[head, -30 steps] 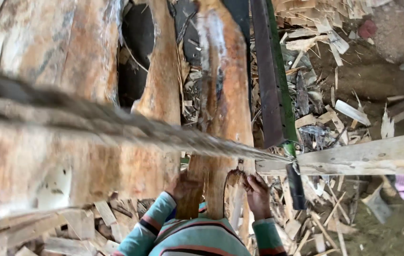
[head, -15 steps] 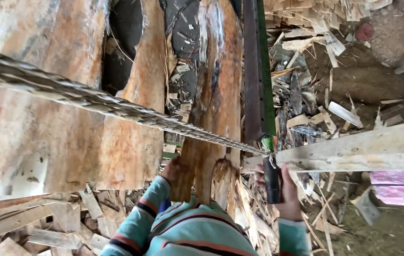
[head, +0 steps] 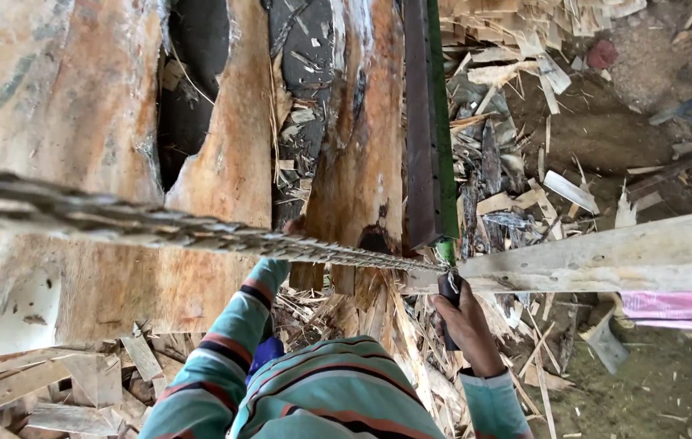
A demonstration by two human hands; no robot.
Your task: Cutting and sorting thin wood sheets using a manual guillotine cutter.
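My right hand (head: 466, 323) is closed around the black handle (head: 449, 289) at the near end of a long dark bar with a green edge (head: 427, 138). The bar runs away from me beside a narrow reddish wood slab (head: 362, 162). My left arm, in a striped sleeve (head: 242, 313), reaches up to that slab. My left hand (head: 293, 227) rests against the slab's near part and is mostly hidden behind a thick twisted rope (head: 159, 226), so its fingers cannot be made out.
The rope crosses from the left edge to the bar's handle. Wide bark-edged slabs (head: 61, 106) fill the left, with a dark gap (head: 191, 73) between them. A pale plank (head: 606, 254) juts in from the right. Wood offcuts and chips (head: 524, 187) litter the ground.
My right hand left the slab's near end and took hold of the bar's black handle. My left hand moved further up the slab, behind the rope. The view shifted slightly.
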